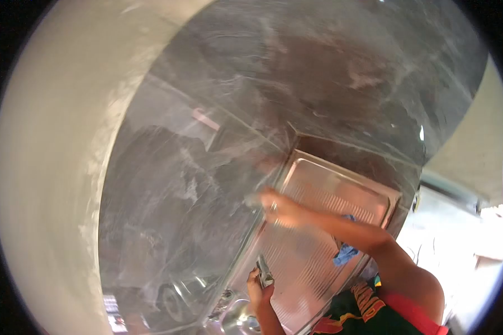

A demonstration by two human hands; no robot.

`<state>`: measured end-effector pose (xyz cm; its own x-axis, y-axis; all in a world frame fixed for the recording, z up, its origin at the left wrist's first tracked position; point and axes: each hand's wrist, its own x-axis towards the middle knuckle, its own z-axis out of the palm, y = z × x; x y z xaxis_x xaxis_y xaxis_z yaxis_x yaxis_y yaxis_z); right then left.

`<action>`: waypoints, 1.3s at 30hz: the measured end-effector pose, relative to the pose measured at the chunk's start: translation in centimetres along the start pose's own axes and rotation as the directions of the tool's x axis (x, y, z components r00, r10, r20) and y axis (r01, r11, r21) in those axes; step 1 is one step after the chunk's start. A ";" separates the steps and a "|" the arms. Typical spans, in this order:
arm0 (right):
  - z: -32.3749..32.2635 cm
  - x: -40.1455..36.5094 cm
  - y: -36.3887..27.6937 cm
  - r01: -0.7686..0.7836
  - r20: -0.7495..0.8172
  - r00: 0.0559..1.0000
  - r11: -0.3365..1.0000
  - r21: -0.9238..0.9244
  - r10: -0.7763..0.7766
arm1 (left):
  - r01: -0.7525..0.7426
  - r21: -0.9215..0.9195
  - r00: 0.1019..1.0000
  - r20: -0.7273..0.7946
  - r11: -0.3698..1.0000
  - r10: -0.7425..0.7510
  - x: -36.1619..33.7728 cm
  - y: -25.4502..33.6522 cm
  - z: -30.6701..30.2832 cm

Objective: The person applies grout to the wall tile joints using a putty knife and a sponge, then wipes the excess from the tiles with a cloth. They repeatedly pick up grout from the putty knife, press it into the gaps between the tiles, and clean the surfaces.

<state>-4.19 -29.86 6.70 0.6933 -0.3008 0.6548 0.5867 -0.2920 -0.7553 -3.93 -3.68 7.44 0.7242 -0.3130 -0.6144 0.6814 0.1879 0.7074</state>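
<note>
My right hand (275, 207) reaches across the ribbed metal drainboard (313, 273) to the grey marbled wall tiles (156, 206). Motion smears its fingers. They look curled around a small pale thing (254, 199) at the wall, too blurred to name. Lower down, over the drainboard's near-wall side, my left hand (257, 290) is closed on a small grey object with a narrow tip (264, 272), perhaps a scraper. A crumpled blue cloth (345, 254) lies at the drainboard's front side, partly hidden by my right forearm.
A shiny sink basin (240, 318) and tap fittings (223, 301) are beside my left forearm. Dark tile ledge (352, 159) borders the drainboard's far end. A pale plastered wall (50, 167) rises above the tiles. Bright floor (436, 240) shows at the right.
</note>
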 end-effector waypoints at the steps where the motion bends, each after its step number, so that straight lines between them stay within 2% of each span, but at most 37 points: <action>1: 0.7 -2.5 -2.8 -0.094 0.196 0.975 0.994 -0.055 0.103 | 0.013 0.054 1.000 -0.022 0.998 -0.012 -0.4 -0.1 1.2; 3: 1.1 -4.8 -8.3 0.029 0.338 0.939 0.963 -0.269 0.066 | 0.047 -0.013 0.999 0.016 0.999 -0.047 -0.3 -0.5 1.7; 4: 1.4 -6.1 -9.2 0.051 0.367 0.928 0.958 -0.283 0.060 | 0.125 -0.037 0.983 0.141 0.992 -0.118 0.0 -0.7 1.6; 5: 1.5 -7.2 -9.9 0.026 0.435 0.889 0.933 -0.358 0.142 | 0.201 -0.046 0.946 0.268 0.978 -0.182 0.3 -1.0 1.5; 6: 1.2 -7.9 -10.3 0.007 0.489 0.842 0.901 -0.434 0.230 | 0.199 -0.073 0.943 0.287 0.977 -0.170 0.6 -1.3 1.4; 7: 0.5 -8.0 -10.5 0.023 0.509 0.829 0.895 -0.446 0.232 | 0.113 -0.034 0.962 0.254 0.993 -0.101 0.7 -1.7 1.4; 8: -0.1 -8.1 -10.7 0.086 0.494 0.853 0.887 -0.454 0.170 | 0.029 0.010 0.975 0.219 1.000 -0.031 0.5 -1.9 1.3; 9: -0.6 -8.2 -11.0 0.149 0.482 0.870 0.876 -0.459 0.105 | 0.031 -0.017 0.974 0.223 0.999 -0.027 0.2 -2.0 0.9; 10: -0.6 -8.2 -11.0 0.158 0.504 0.857 0.872 -0.463 0.112 | 0.020 -0.007 0.975 0.221 1.000 -0.018 -0.4 -1.5 1.2; 12: 0.1 -8.6 -10.5 0.061 0.369 0.923 0.903 -0.425 0.111 | -0.020 0.020 0.968 0.251 1.000 0.015 -1.8 -0.7 1.7; 14: 1.1 -8.9 -10.0 -0.011 0.357 0.921 0.925 -0.379 0.157 | -0.077 0.113 0.968 0.246 0.991 0.047 -1.5 -0.7 1.0; 16: 1.9 -9.5 -9.3 -0.106 0.409 0.880 0.941 -0.321 0.239 | -0.086 0.115 0.978 0.200 0.990 0.062 -1.1 -1.2 0.4; 18: 1.9 -9.2 -10.3 -0.041 0.396 0.895 0.923 -0.383 0.204 | -0.087 0.089 0.968 0.245 0.992 0.063 -1.5 -1.0 0.1; 19: 1.8 -8.3 -11.4 -0.212 0.442 0.854 0.960 -0.185 0.274 | -0.093 0.114 0.973 0.221 0.989 0.066 -1.2 -1.1 -0.3; 20: 1.8 -8.0 -12.2 -0.379 0.487 0.809 0.925 0.003 0.330 | -0.105 0.142 0.975 0.212 0.984 0.073 -1.0 -1.6 -1.0; 21: 2.0 -8.6 -12.1 -0.401 0.505 0.789 0.916 -0.006 0.349 | -0.083 0.123 0.979 0.196 0.989 0.058 -1.6 -1.9 -1.0; 23: 2.4 -8.8 -11.2 -0.386 0.436 0.855 0.907 0.171 0.281 | 0.015 -0.072 0.942 0.337 0.997 0.011 -2.6 -1.0 0.5; 24: 2.5 -8.9 -10.8 -0.280 0.399 0.891 0.954 0.110 0.216 | 0.054 -0.176 0.923 0.385 0.983 0.018 -2.9 -1.2 0.8; 27: 2.5 -9.6 -10.1 -0.254 0.360 0.910 0.963 0.087 0.208 | 0.095 -0.247 0.905 0.425 0.964 0.020 -2.9 -1.8 0.8; 31: 1.2 -9.5 -10.8 -0.185 0.411 0.894 0.983 -0.020 0.177 | 0.103 -0.322 0.916 0.399 0.941 0.036 -2.5 -2.3 0.7; 33: 1.3 -9.5 -11.5 -0.308 0.294 0.903 0.949 -0.068 0.314 | -0.056 -0.191 0.931 0.344 0.980 0.120 -1.3 -2.8 0.6; 34: 1.5 -9.0 -12.1 -0.327 0.309 0.892 0.943 -0.059 0.329 | -0.048 -0.156 0.952 0.291 0.987 0.093 -0.4 -3.3 0.0; 36: 2.3 -7.4 -12.8 -0.206 0.304 0.909 0.942 -0.265 0.285 | -0.044 -0.134 0.965 0.250 0.990 0.076 -0.2 -3.4 0.1; 37: 2.5 -7.5 -12.5 -0.219 0.318 0.902 0.944 -0.248 0.293 | -0.051 -0.107 0.967 0.241 0.993 0.076 -0.1 -3.4 0.1; 39: 2.6 -7.4 -11.9 -0.043 0.391 0.893 0.906 -0.421 0.224 | -0.057 -0.074 0.974 0.213 0.996 0.072 -0.2 -2.9 0.1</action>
<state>-15.19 -21.85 10.75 0.9139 0.0206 0.4054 0.3255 -0.6340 -0.7015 -6.10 -4.25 5.51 0.7321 -0.4895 -0.4737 0.6447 0.2734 0.7139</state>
